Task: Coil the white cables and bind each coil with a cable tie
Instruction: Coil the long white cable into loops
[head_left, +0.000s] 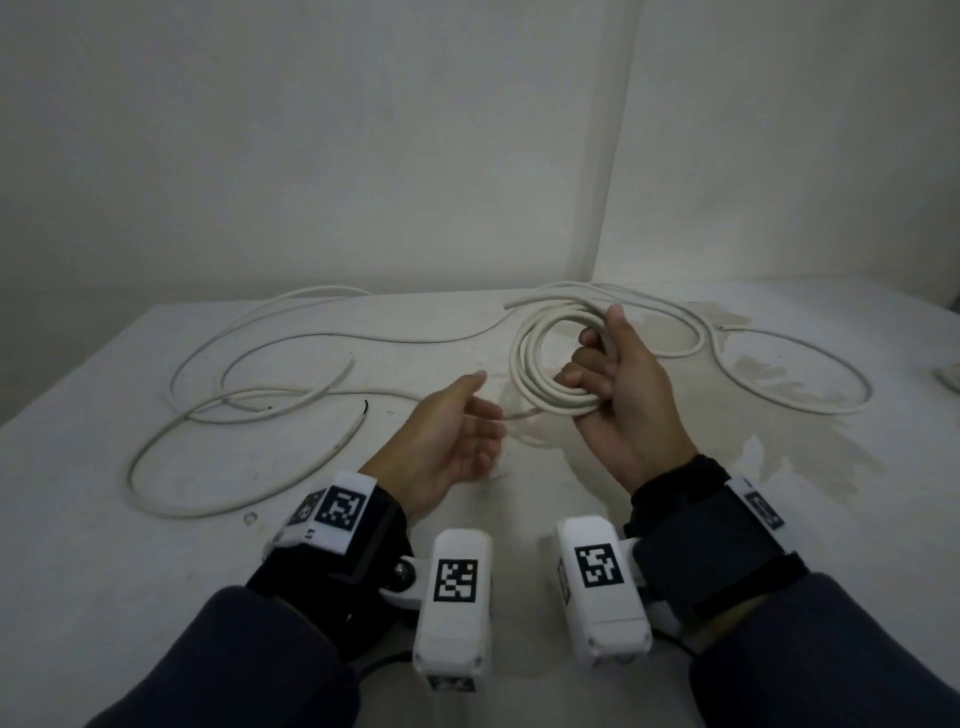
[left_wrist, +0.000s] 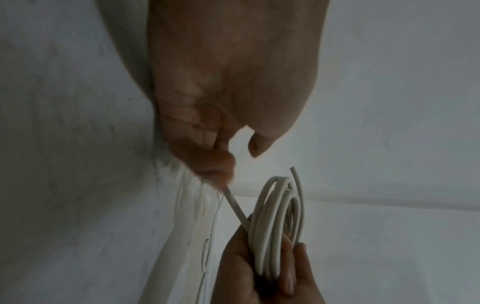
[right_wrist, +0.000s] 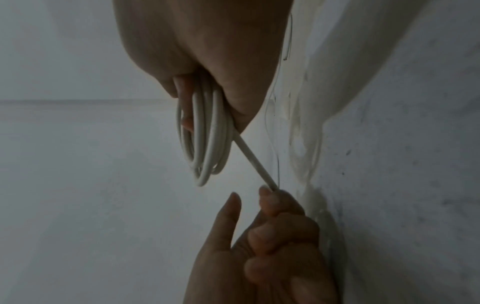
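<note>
My right hand (head_left: 623, 384) grips a coil of white cable (head_left: 521, 364) with several turns, held upright a little above the table (head_left: 104, 519). Its fingers curl through the ring, as the right wrist view shows at the coil (right_wrist: 205, 144). A short straight tail (head_left: 519, 414) runs from the coil's bottom to my left hand (head_left: 452, 441), which lies palm up just left of it. In the right wrist view the left hand's fingers (right_wrist: 280, 230) curl round this tail (right_wrist: 255, 162). The left wrist view shows the tail (left_wrist: 235, 207) and coil (left_wrist: 272, 222) too. I see no cable tie.
A long loose white cable (head_left: 234, 405) sprawls in loops over the table's left half. Another loose white cable (head_left: 779, 364) loops at the back right. A pale stained patch (head_left: 753, 467) marks the table on the right. Walls meet in a corner behind.
</note>
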